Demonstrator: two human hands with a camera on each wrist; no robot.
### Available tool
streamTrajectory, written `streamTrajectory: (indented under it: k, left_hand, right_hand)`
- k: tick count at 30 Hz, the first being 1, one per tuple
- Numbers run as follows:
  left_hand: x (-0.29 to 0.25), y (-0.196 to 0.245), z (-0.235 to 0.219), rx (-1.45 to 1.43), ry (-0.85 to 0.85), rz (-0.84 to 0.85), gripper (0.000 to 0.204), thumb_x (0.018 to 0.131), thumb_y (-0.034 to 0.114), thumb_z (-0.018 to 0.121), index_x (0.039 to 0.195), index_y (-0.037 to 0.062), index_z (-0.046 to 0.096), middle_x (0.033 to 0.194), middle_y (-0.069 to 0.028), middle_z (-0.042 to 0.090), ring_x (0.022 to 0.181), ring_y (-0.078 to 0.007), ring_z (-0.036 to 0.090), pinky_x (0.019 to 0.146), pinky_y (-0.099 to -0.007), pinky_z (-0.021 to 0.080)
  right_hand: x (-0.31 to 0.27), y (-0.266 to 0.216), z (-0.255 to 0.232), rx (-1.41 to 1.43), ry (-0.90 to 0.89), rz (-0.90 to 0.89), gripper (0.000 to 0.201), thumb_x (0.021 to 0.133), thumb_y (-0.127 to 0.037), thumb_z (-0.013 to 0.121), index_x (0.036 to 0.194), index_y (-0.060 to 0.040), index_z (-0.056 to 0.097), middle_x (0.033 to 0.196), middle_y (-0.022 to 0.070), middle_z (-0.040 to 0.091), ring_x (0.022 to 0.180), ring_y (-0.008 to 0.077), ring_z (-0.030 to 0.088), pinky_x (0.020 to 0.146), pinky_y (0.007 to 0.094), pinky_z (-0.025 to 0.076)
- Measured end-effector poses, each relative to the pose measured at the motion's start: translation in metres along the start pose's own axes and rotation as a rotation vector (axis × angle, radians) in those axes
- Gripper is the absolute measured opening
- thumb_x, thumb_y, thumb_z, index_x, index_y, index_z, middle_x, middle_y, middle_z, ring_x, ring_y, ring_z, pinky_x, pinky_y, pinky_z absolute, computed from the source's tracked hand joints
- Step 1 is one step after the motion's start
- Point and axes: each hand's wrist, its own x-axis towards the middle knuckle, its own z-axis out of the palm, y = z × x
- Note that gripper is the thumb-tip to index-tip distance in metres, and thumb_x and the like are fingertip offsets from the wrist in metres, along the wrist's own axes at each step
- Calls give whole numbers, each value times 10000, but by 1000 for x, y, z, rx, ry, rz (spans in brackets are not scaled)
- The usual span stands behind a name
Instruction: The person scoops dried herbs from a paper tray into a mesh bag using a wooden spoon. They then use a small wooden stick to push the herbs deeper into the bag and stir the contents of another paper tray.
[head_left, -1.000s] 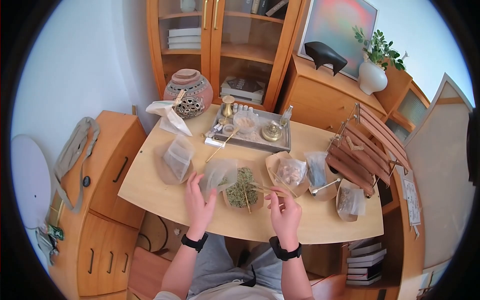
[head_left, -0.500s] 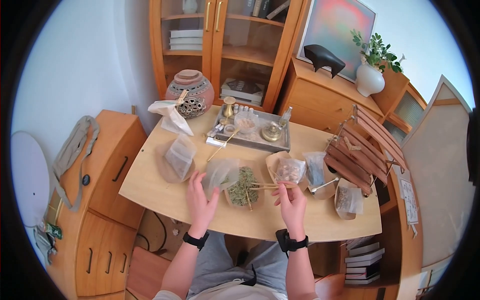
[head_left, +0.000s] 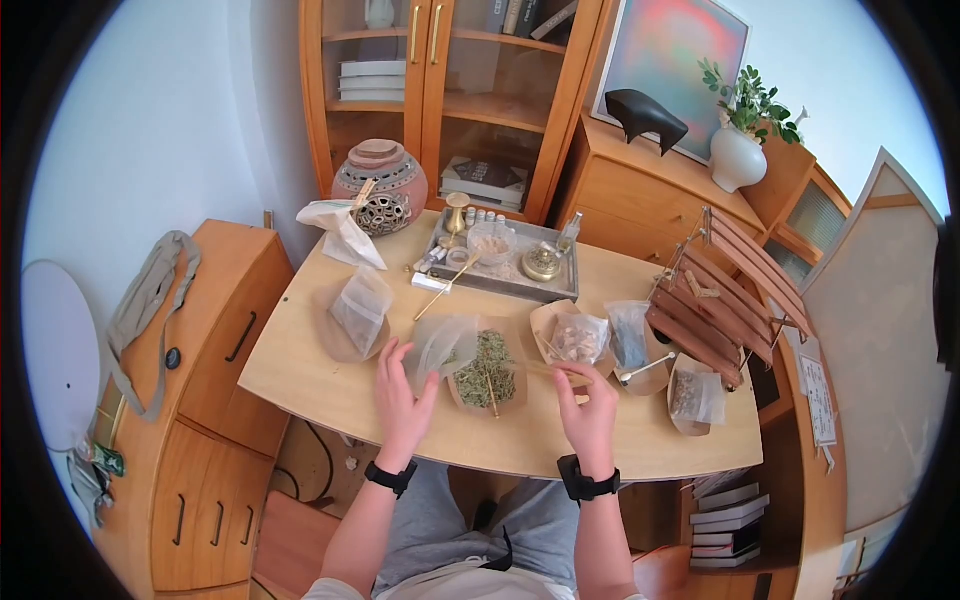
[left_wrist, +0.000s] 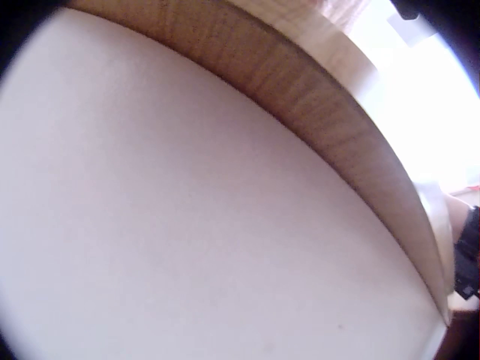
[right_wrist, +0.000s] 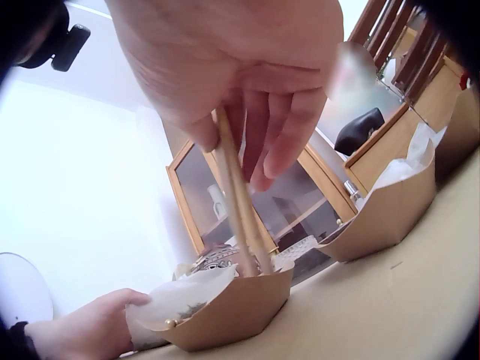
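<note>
Dried green herbs (head_left: 482,365) fill a brown paper tray (right_wrist: 232,315), with a thin golden stick (head_left: 492,390) lying in them. At the tray's left side my left hand (head_left: 405,405) pinches a translucent bag (head_left: 443,345) between thumb and fingers; the right wrist view also shows that hand (right_wrist: 94,326) on the bag (right_wrist: 191,294). My right hand (head_left: 588,415) is right of the tray, pinching wooden tweezers (right_wrist: 238,199). Their tips point at the tray in the right wrist view; whether they hold anything, I cannot tell. The left wrist view does not show my left hand.
Other paper trays with bags stand left (head_left: 345,325) and right (head_left: 575,335). A long-handled spoon (head_left: 648,370) lies at the right. Behind are a grey tray (head_left: 515,285) with brass vessels, a patterned pot (head_left: 385,175) and a tiered wooden rack (head_left: 720,290).
My right hand has moved right, away from the herbs, with the tweezers. My left hand stays at the translucent bag, almost unmoved. The view has shifted slightly.
</note>
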Motion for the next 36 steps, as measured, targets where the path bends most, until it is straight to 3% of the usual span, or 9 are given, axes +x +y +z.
streamTrajectory:
  k: [1, 3, 6, 15, 29, 36]
  left_hand:
    - [0, 0, 0, 0, 0, 0, 551, 922, 228, 723, 1388, 32, 505, 1511, -233, 456, 1403, -429, 439, 1157, -507, 357]
    - [0, 0, 0, -8, 2, 1, 548, 920, 225, 722, 1385, 31, 507, 1512, -232, 456, 1401, -429, 442, 1154, -507, 360]
    - [1, -1, 0, -13, 4, 8, 544, 919, 222, 723, 1382, 31, 511, 1512, -233, 456, 1398, -430, 445, 1151, -509, 362]
    - [1, 2, 0, 4, 4, 10, 543, 914, 220, 730, 1376, 33, 516, 1502, -232, 464, 1390, -430, 452, 1143, -506, 371]
    - [0, 0, -1, 12, -6, 2, 532, 927, 228, 716, 1382, 36, 517, 1508, -224, 466, 1396, -426, 448, 1153, -497, 362]
    - [0, 1, 0, -29, 3, -6, 489, 955, 218, 674, 1382, 33, 521, 1510, -232, 464, 1389, -430, 455, 1153, -499, 364]
  right_hand:
    - [0, 3, 2, 0, 0, 0, 174, 982, -154, 737, 1061, 0, 743, 971, 118, 787, 775, 192, 757, 663, 272, 582]
    - [2, 17, 10, 209, 84, 187, 183, 1006, -158, 717, 1081, 6, 742, 947, 103, 779, 784, 154, 751, 643, 264, 562]
    - [6, 30, 17, 233, 75, 302, 220, 1027, -185, 701, 1100, 19, 735, 908, 85, 763, 792, 119, 742, 616, 250, 528]
    - [5, 45, 10, 327, -16, 506, 259, 1023, -241, 712, 1106, 5, 713, 851, 62, 752, 686, 112, 708, 576, 238, 490]
    - [-1, 51, 22, 433, 48, 510, 256, 1022, -192, 707, 1105, 49, 674, 882, 151, 774, 749, 185, 770, 614, 247, 549]
    - [8, 25, 19, 564, 76, 504, 256, 1027, -171, 698, 1138, 57, 660, 916, 166, 773, 785, 209, 777, 660, 259, 577]
